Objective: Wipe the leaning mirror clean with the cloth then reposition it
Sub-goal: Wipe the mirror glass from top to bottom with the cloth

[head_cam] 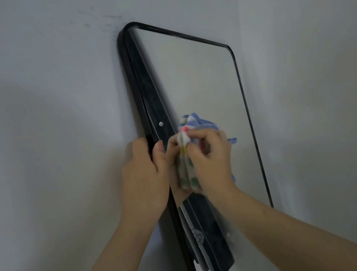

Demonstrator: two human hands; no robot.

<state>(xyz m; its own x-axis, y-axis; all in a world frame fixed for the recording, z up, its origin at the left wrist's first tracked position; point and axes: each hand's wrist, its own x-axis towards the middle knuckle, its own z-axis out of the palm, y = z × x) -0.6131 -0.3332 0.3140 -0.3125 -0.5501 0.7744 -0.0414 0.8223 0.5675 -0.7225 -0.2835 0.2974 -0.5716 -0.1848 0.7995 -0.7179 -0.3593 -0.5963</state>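
A tall mirror (201,78) in a thin black frame with rounded corners leans against the white wall, its top left corner touching the wall. My left hand (143,177) grips the frame's left edge at mid height, fingers behind it and thumb on the front. My right hand (208,158) holds a bunched cloth (190,122), white with blue, red and green print, and presses it on the glass near the left edge. The glass reflects the cloth and the hand.
White walls (41,135) meet in a corner just right of the mirror. Dark scuff marks (109,19) show on the wall above the mirror's top left corner. The mirror's lower end runs out of view at the bottom.
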